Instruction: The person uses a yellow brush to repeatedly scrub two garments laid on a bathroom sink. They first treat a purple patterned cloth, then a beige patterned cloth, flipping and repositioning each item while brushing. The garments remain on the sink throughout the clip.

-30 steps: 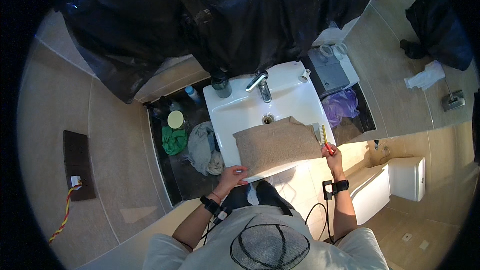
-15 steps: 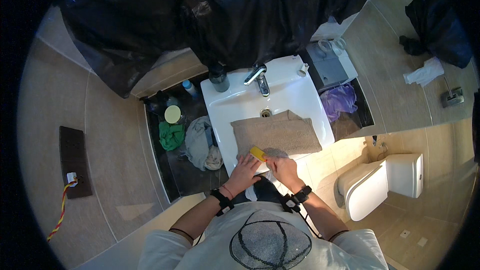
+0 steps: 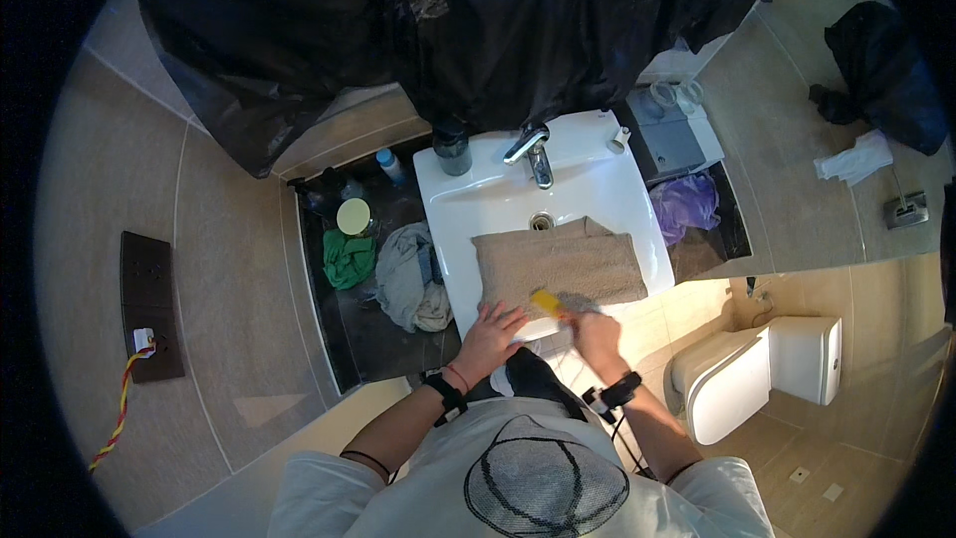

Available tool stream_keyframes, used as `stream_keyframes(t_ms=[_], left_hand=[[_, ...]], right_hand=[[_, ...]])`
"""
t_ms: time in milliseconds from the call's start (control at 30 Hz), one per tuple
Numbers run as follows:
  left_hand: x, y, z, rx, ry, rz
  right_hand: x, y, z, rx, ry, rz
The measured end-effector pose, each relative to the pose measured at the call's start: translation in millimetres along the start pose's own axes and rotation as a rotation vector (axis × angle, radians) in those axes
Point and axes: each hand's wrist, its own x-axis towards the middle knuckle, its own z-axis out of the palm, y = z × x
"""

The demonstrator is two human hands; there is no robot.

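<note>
Tan rectangular terry-cloth towel [image 3: 563, 261] drapes a glossy white basin [image 3: 588, 161], left hand [image 3: 488, 341] pressing its near edge with fingers splayed, right hand [image 3: 597, 339] clenched round a yellow-headed brush [image 3: 546, 302] whose overly hard strokes could drag the fabric askew.

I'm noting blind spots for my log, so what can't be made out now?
All in the head view:
Bristles of the yellow-backed brush: hidden beneath its back.
Brush handle: mostly covered by the right hand.
Front part of the sink: covered by the brown towel.
Whatever is behind the black plastic sheet: covered by it.
Red-and-yellow cable: far end cut off by the dark rim.
</note>
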Motion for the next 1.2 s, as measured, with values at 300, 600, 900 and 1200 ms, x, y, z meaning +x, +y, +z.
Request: stream_keyframes(t_ms=[300,600,900,1200], left_hand=[[4.9,-0.2,3.0,0.028,0.002,0.0],[2.3,2.0,-3.1,0.021,-0.034,-0.02],[8.4,-0.6,-5.6,0.111,0.031,0.009],[-16.2,-2.6,-2.3,-0.048,0.121,0.023]], right_hand=[[20.6,27.0,-10.4,-0.13,0.208,0.09],[24.4,93.8,-47.4,0.001,0.268,0.273],[16.2,66.9,-30.6,0.054,0.212,0.259],[12.5,7.6,-46.1,0.099,0.054,0.172]])
